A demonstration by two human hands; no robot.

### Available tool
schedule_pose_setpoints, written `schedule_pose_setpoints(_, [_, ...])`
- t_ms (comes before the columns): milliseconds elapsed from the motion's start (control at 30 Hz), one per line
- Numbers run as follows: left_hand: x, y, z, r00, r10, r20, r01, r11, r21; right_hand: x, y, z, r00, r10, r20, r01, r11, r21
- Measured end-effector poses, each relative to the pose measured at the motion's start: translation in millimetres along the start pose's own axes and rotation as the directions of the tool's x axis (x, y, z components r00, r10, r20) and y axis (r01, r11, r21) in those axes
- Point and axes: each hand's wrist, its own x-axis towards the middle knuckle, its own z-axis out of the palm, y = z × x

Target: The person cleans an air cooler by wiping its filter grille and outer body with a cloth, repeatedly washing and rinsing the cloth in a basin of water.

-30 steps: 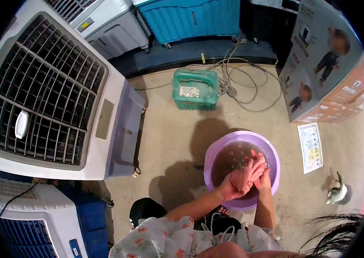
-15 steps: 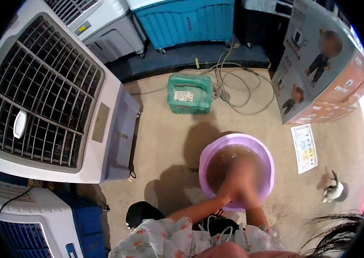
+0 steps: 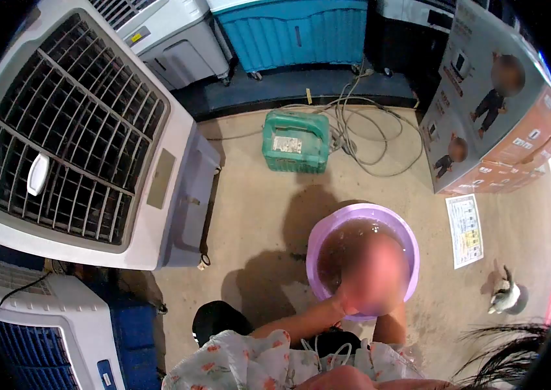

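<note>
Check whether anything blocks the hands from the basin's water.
Nothing visible does. The right hand and left hand are over the open purple basin, though blur hides whether they touch the water; the green container stands beyond the basin.

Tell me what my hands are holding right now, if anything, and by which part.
That can't be told: your right hand and left hand blur together over the purple basin.

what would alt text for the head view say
Two bare hands, blurred together, at a purple basin of brownish liquid on the floor. Beyond it stands a green container beside a looped cable; a grilled machine is at left, a printed carton, paper sheet and what looks like a cat at right.
</note>
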Motion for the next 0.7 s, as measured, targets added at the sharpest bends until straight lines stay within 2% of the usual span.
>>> schedule_pose_setpoints(67, [-2, 11, -16, 0.993, 0.095, -0.064, -0.081, 0.978, 0.194, 8, -6, 0, 0.990, 0.125, -0.070, -0.135, 0.977, -0.167])
schedule_pose_setpoints(100, [-5, 23, -25, 0.963, 0.220, -0.158, -0.139, 0.903, 0.405, 15, -11, 11, 0.977, 0.182, -0.113, -0.205, 0.948, -0.244])
schedule_pose_setpoints(133, [-4, 30, -37, 0.904, 0.385, -0.185, -0.181, 0.738, 0.650, 15, -18, 24, 0.956, 0.184, -0.230, -0.259, 0.897, -0.359])
schedule_pose_setpoints(167, [-4, 31, -38, 0.817, 0.538, -0.205, -0.129, 0.518, 0.845, 17, -19, 25, 0.942, 0.252, -0.223, -0.326, 0.848, -0.418])
schedule_pose_setpoints(200, [1, 31, -41, 0.713, 0.691, -0.120, -0.030, 0.201, 0.979, 19, -22, 26, 0.921, 0.320, -0.221, -0.388, 0.789, -0.476])
schedule_pose_setpoints(233, [4, 31, -43, 0.608, 0.793, 0.025, 0.120, -0.123, 0.985, 19, -24, 29, 0.933, 0.290, -0.213, -0.356, 0.662, -0.659])
schedule_pose_setpoints(267, [4, 28, -42, 0.590, 0.789, 0.168, 0.184, -0.335, 0.924, 21, -27, 35, 0.943, 0.261, -0.205, -0.313, 0.500, -0.807])
schedule_pose_setpoints(333, [5, 23, -39, 0.583, 0.685, 0.437, 0.312, -0.686, 0.658, 22, -4, 19, 0.986, 0.120, -0.119, -0.142, 0.208, -0.968])
schedule_pose_setpoints(367, [6, 22, -39, 0.592, 0.590, 0.548, 0.367, -0.804, 0.468, 21, 7, 9, 0.997, 0.062, -0.055, -0.058, 0.041, -0.998])
schedule_pose_setpoints(400, [7, 30, -47, 0.546, 0.578, 0.607, 0.228, -0.799, 0.556, 17, 17, 12, 0.993, -0.110, -0.050, -0.045, 0.048, -0.998])
schedule_pose_setpoints(500, [3, 26, -41, 0.575, 0.596, 0.561, 0.246, -0.780, 0.576, 14, 35, 1, 0.958, -0.260, -0.121, -0.125, 0.001, -0.992])
schedule_pose_setpoints(567, [1, 35, -45, 0.633, 0.579, 0.514, 0.172, -0.752, 0.636, 12, 47, -21, 0.960, -0.223, -0.170, -0.135, 0.161, -0.978])
schedule_pose_setpoints(633, [1, 46, -50, 0.691, 0.605, 0.394, 0.025, -0.565, 0.825, 13, 46, -31, 0.961, -0.153, -0.232, -0.170, 0.339, -0.925])
schedule_pose_setpoints(700, [2, 52, -55, 0.751, 0.632, 0.189, -0.135, -0.133, 0.982, 16, 37, -36, 0.954, -0.026, -0.297, -0.241, 0.521, -0.819])
